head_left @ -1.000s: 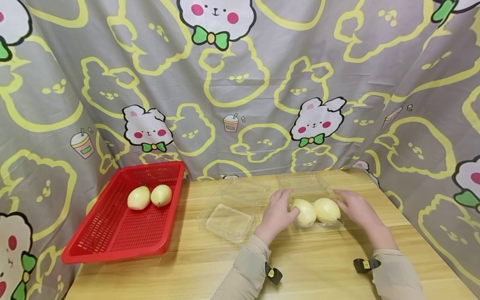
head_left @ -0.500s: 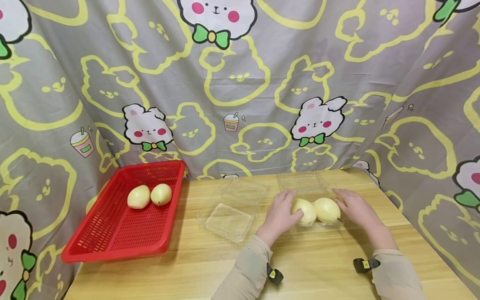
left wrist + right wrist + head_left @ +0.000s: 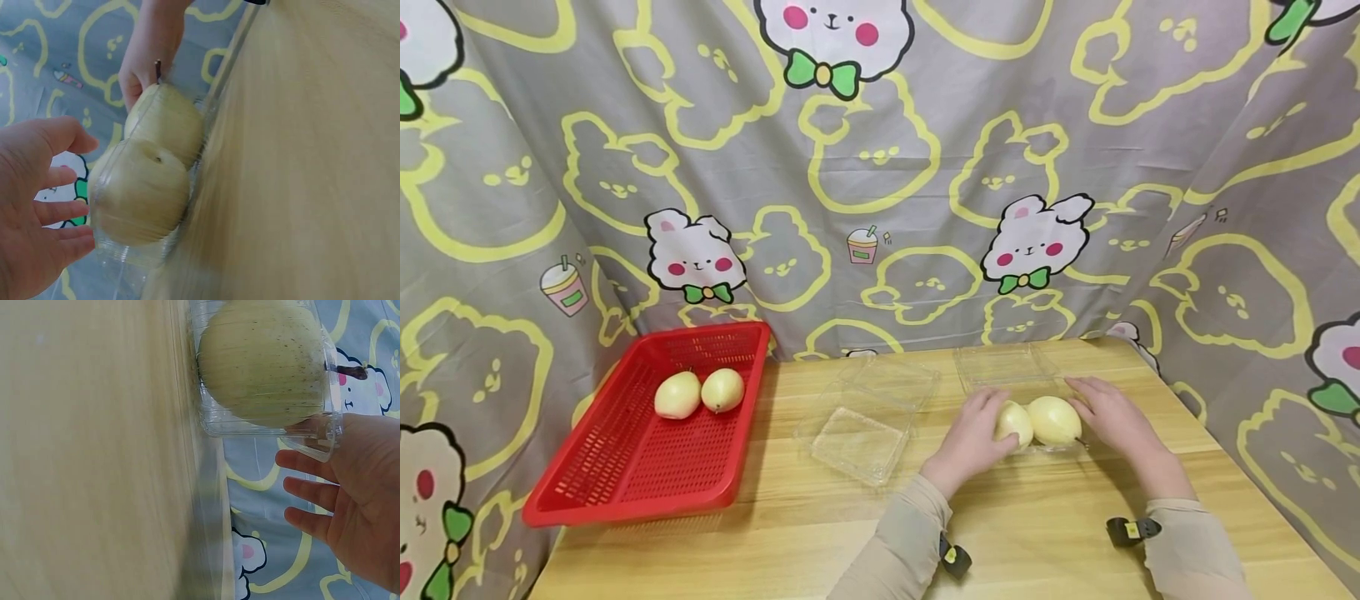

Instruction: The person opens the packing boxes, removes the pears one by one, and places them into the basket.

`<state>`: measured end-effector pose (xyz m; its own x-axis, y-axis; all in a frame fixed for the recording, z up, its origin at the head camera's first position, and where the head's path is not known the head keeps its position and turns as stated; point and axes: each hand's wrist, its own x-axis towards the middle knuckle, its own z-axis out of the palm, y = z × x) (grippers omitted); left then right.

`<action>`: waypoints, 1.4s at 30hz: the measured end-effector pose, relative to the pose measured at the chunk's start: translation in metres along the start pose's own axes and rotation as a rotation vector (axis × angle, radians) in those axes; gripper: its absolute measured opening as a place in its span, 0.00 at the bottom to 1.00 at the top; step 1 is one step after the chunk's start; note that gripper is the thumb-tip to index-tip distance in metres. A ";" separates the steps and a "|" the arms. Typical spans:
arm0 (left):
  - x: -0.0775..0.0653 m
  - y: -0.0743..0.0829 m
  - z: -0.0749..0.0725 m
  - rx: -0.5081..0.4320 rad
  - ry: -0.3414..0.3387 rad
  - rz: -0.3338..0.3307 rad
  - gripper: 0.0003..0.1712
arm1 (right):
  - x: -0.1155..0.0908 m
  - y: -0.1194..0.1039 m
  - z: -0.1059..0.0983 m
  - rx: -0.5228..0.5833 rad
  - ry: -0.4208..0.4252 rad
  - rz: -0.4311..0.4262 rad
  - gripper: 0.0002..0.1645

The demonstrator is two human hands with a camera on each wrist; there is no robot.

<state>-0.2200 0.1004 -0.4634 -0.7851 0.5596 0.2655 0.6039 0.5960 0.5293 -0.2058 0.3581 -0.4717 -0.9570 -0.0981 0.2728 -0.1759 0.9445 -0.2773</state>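
Note:
Two pale yellow pears sit side by side in a clear plastic clamshell box on the table; in the head view these are the left pear (image 3: 1015, 427) and the right pear (image 3: 1054, 421). My left hand (image 3: 976, 437) is at the left pear, partly covering it. In the left wrist view its fingers are spread and loosely bent beside the box's base (image 3: 128, 253). My right hand (image 3: 1116, 417) is at the box's right end. The right wrist view shows its fingers extended, one seen through the clear corner (image 3: 328, 447), where a dark pear stem (image 3: 352, 372) pokes past the rim.
A red perforated basket (image 3: 647, 510) at the left holds two more pears (image 3: 688, 394). Between basket and hands lies another clear box (image 3: 859, 446), with its lid (image 3: 891, 382) folded open. The lid (image 3: 1003, 367) of the pear box leans back towards the patterned curtain (image 3: 895, 150).
My left hand has shifted to the right, covering more of the left pear. The right hand, the right pear and the basket stay where they were.

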 end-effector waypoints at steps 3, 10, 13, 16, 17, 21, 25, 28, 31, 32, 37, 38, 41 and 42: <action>0.000 0.000 0.003 0.006 -0.003 0.009 0.38 | 0.000 0.000 0.001 0.004 -0.006 0.001 0.25; 0.005 0.002 0.009 0.039 -0.023 0.008 0.39 | 0.000 -0.001 -0.001 0.017 -0.029 0.022 0.26; 0.008 0.004 0.011 0.051 -0.034 -0.015 0.39 | 0.000 -0.001 -0.001 0.014 -0.031 0.022 0.26; 0.011 0.006 0.011 0.056 -0.044 -0.046 0.39 | 0.001 0.000 -0.001 0.011 -0.033 0.026 0.26; 0.012 0.006 0.012 0.060 -0.048 -0.055 0.40 | 0.001 0.000 -0.001 0.010 -0.032 0.025 0.26; 0.016 0.006 0.012 0.068 -0.073 -0.087 0.40 | 0.000 0.000 -0.001 0.010 -0.037 0.023 0.27; 0.020 0.006 0.011 0.078 -0.107 -0.102 0.41 | 0.001 0.000 0.000 0.015 -0.041 0.020 0.27; 0.024 0.006 0.009 0.103 -0.134 -0.100 0.41 | 0.001 0.000 0.000 0.020 -0.039 0.023 0.27; 0.029 0.007 0.008 0.131 -0.168 -0.097 0.41 | 0.001 0.000 -0.001 0.024 -0.039 0.025 0.27; 0.031 0.008 0.007 0.139 -0.180 -0.098 0.41 | 0.001 0.000 -0.001 0.024 -0.040 0.026 0.27; 0.037 0.010 0.002 0.184 -0.252 -0.104 0.44 | 0.000 -0.002 -0.002 0.029 -0.044 0.026 0.27; 0.038 0.011 0.001 0.194 -0.264 -0.102 0.44 | 0.000 -0.002 -0.002 0.031 -0.045 0.028 0.27; 0.040 0.012 -0.001 0.231 -0.290 -0.091 0.44 | 0.000 -0.002 -0.002 0.034 -0.047 0.032 0.27; 0.040 0.012 -0.001 0.242 -0.294 -0.087 0.44 | 0.000 -0.002 -0.002 0.033 -0.048 0.032 0.27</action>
<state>-0.2445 0.1296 -0.4449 -0.7832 0.6209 -0.0329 0.5790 0.7477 0.3252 -0.2048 0.3572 -0.4696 -0.9722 -0.0836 0.2186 -0.1516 0.9366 -0.3159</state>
